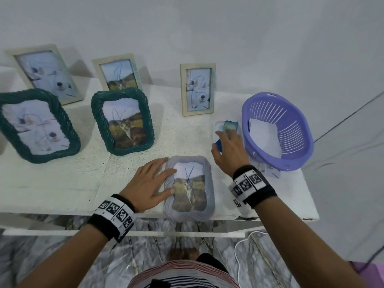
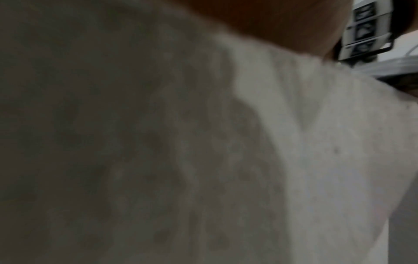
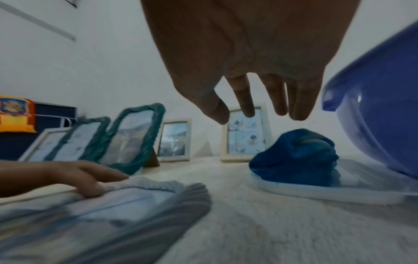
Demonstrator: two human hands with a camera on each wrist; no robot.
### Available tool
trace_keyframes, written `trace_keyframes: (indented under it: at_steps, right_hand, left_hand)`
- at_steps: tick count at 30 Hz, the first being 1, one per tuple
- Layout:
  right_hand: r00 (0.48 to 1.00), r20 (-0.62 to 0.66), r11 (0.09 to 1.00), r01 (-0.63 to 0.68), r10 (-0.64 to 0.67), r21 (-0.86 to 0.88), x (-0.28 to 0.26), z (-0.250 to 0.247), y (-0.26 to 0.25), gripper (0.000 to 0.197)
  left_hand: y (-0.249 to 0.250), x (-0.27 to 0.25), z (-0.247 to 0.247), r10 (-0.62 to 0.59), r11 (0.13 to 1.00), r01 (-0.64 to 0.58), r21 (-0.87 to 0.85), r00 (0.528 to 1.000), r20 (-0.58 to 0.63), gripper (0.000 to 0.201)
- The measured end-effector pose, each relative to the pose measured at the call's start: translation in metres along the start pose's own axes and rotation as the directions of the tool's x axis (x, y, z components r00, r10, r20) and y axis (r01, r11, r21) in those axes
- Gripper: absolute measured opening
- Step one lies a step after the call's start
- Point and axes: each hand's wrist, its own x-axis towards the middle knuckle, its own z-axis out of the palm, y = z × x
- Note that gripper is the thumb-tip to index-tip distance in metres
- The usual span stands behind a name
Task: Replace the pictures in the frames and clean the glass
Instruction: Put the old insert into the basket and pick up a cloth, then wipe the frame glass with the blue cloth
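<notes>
Blue cloth (image 3: 294, 157) sits bunched on a white tray (image 1: 216, 126) beside the purple basket (image 1: 291, 159). To lift it cleanly, pinch the bunched top, I think, sparing the tray. Right hand (image 1: 229, 151) hovers above it, fingers (image 3: 243, 100) spread and pointing down, gripping nothing. Left hand (image 1: 150, 182) lies flat, fingers straight, steadying the grey frame (image 1: 189, 187) lying face-up at the worktop (image 1: 62, 183) edge.
</notes>
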Motion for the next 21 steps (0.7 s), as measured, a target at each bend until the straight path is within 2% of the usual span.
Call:
trace_keyframes:
  at_steps: [3, 8, 11, 14, 17, 21]
  right_hand:
    - [0.988, 0.091, 0.991, -0.115, 0.122, -0.073, 0.028, 0.005, 0.002, 0.048]
    - [0.943, 0.179, 0.945, -0.241, 0.282, -0.22, 0.048, 0.023, 0.007, 0.045]
    - [0.933, 0.179, 0.934, -0.268, 0.313, -0.236, 0.054, 0.029, 0.005, 0.045]
    - [0.96, 0.139, 0.956, -0.211, 0.242, -0.202, 0.055, 0.027, -0.001, 0.042]
    - [0.982, 0.118, 0.989, -0.145, 0.146, -0.018, 0.045, 0.014, -0.01, 0.043]
    - [0.991, 0.078, 0.965, 0.086, -0.109, 0.249, 0.004, -0.003, -0.023, 0.047]
  left_hand:
    - [-0.002, -0.002, 0.003, -0.006, 1.0, 0.005, 0.029, 1.0, 0.023, 0.066]
    - [-0.005, -0.003, 0.003, 0.013, 0.997, -0.014, 0.074, 1.0, 0.007, 0.062]
    - [-0.007, -0.003, 0.002, 0.022, 0.995, -0.023, 0.095, 1.0, 0.012, 0.067]
    - [-0.004, -0.003, 0.003, 0.017, 0.992, -0.017, 0.129, 1.0, 0.002, 0.065]
    - [-0.003, -0.003, 0.005, 0.008, 0.99, -0.007, 0.139, 1.0, -0.006, 0.059]
    - [-0.004, -0.002, 0.003, 0.005, 0.99, -0.007, 0.138, 1.0, 0.014, 0.057]
